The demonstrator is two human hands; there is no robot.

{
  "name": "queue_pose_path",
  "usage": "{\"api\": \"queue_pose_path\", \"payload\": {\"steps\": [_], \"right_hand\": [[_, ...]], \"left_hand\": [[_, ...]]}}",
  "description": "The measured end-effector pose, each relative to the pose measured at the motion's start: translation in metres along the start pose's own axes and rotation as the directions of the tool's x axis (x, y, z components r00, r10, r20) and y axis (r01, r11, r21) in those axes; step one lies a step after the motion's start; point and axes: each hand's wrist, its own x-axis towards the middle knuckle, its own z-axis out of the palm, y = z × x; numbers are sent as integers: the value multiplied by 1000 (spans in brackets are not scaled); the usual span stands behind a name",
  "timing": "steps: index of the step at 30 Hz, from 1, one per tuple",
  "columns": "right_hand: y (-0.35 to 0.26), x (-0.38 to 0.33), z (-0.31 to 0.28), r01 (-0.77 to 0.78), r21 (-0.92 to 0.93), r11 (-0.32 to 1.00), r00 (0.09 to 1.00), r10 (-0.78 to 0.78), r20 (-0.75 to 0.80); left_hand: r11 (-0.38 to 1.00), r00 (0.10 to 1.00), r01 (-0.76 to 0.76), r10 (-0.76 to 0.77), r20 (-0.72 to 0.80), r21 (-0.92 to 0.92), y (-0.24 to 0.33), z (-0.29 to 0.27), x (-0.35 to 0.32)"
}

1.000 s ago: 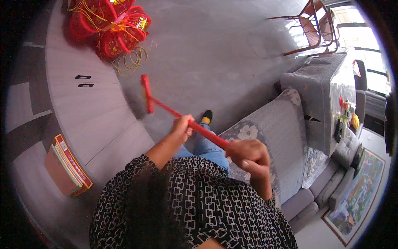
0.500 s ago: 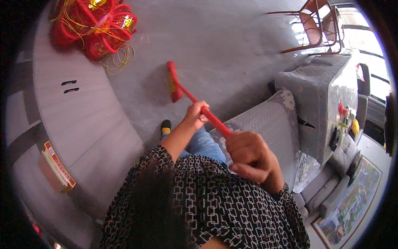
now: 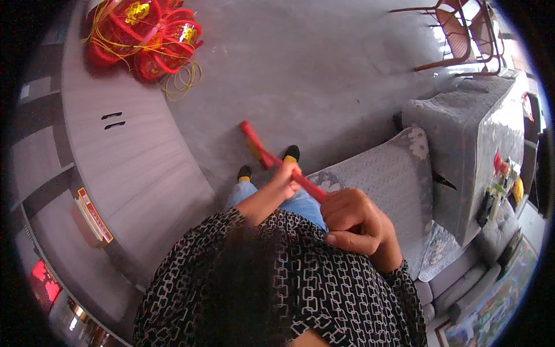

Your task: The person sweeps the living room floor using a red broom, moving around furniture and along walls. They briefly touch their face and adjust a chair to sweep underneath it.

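A red broom slants across the middle, its handle running from my body out toward the floor. Lower on the handle, my left hand is wrapped round it. My right hand is closed round the upper end, close to my body. The broom's head, red with yellowish bristles and slightly blurred, is down at the grey floor, just ahead of my feet. Both of my dark shoes show beside it, with yellow socks above them.
On the left runs a long pale cabinet bearing red lanterns with yellow cords; books stand in a shelf below. To the right are a patterned covered bench, a cloth-covered table, chairs and a grey sofa.
The broom's head has come back nearer to my feet. My right foot has come into sight beside it. The room has shifted rightward in view; both hands keep their hold.
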Motion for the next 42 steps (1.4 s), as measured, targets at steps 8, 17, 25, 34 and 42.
{"api": "queue_pose_path", "payload": {"steps": [8,17,25,34,42], "right_hand": [[-33,16,-7,-14,-397,918,943,-120,-311],[-52,65,3,228,-258,939,947,-276,-165],[78,204,7,-37,169,985,986,63,-153],[118,314,37,-140,-105,985,981,124,-152],[10,353,22,-97,-447,889,991,42,-131]], "left_hand": [[969,912,-140,46,408,204,48,119,48],[951,908,-298,258,329,79,114,112,-59],[891,880,-444,413,-232,-98,232,-99,-14],[843,838,-509,439,-323,-173,348,-130,-5],[952,920,-306,300,252,-18,372,18,-59]]}}
